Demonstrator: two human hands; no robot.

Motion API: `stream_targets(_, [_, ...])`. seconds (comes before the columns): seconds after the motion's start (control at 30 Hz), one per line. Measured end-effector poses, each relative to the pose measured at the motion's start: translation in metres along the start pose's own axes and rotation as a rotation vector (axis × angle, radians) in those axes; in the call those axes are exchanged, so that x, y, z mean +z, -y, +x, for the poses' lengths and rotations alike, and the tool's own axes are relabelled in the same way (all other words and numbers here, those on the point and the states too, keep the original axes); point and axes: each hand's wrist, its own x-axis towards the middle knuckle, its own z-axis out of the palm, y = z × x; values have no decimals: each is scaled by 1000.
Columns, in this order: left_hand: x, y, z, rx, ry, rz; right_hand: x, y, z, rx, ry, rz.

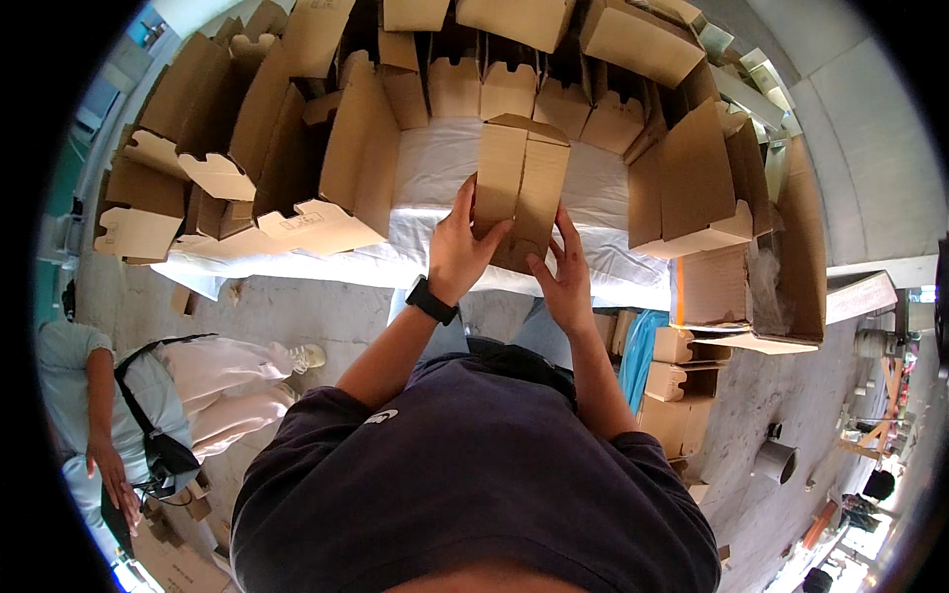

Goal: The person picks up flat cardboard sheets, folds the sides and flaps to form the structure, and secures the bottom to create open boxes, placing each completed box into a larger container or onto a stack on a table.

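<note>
Between my two hands is a narrow brown cardboard box point(525, 178), standing over the white-covered table point(430, 163) with a seam running down the side that faces me. My left hand point(463, 240), a black watch at its wrist, grips the box's left side with the thumb on its front. On the lower right, my right hand point(565, 279) has its thumb on the near end and its fingers along the right side. The undersides of my fingers are partly hidden by the box.
Open cardboard boxes point(356, 158) crowd the table's left, and more line its back point(509, 91) and right point(687, 183). A larger carton point(796, 257) is at the right edge. Stacked boxes point(677, 410) and blue plastic point(643, 356) are below right. Another person point(143, 395) is at left.
</note>
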Motion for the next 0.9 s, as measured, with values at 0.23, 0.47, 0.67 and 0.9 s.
stream_targets(0.23, [12,-7,-12,-82,19,206,3,-3,3,-3,-19,0])
stream_targets(0.47, [11,-2,-18,-8,46,79,2,-6,2,-41,-12,-82])
stream_targets(0.67, [6,0,-18,85,52,-1,2,-8,-1,-63,-29,-35])
stream_targets(0.9, [1,0,-18,16,34,-46,2,-5,-3,-22,-19,34])
